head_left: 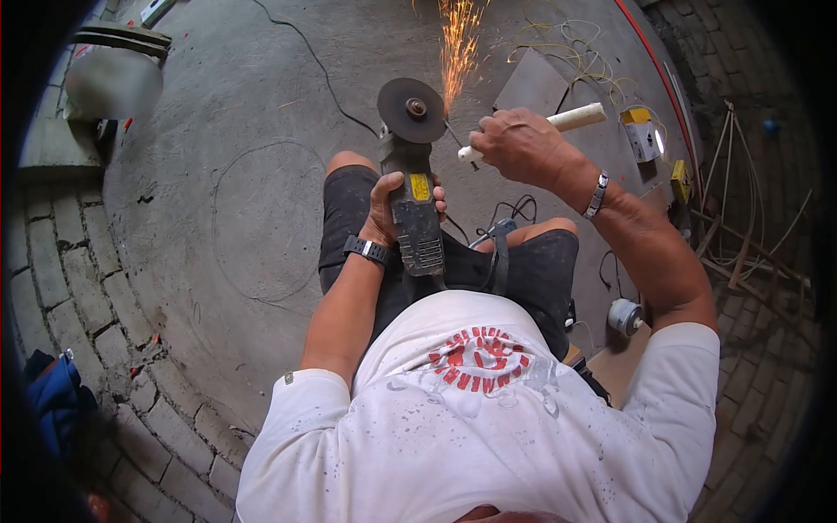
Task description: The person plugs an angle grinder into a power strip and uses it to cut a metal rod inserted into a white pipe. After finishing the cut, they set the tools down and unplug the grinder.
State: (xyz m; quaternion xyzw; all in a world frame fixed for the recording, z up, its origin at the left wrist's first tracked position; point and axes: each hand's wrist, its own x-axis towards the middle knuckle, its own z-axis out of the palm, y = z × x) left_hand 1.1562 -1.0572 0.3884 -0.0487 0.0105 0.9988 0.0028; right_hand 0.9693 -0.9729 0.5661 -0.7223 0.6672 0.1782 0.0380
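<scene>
Fingers of the left hand are wrapped tight around the grinder in the middle of the frame. Its round disc points up and away. Fingers of the right hand are closed around a white pipe, just right of the disc. A thin rod by the pipe's near end seems to meet the disc, and sparks fly to the top of the frame. I think the sparks could burn the bare knees or reach the loose wires at the upper right. The disc is very near the right hand, so a slip could cut it. A small yellow box sits on the floor at the right; I cannot tell what is inside.
</scene>
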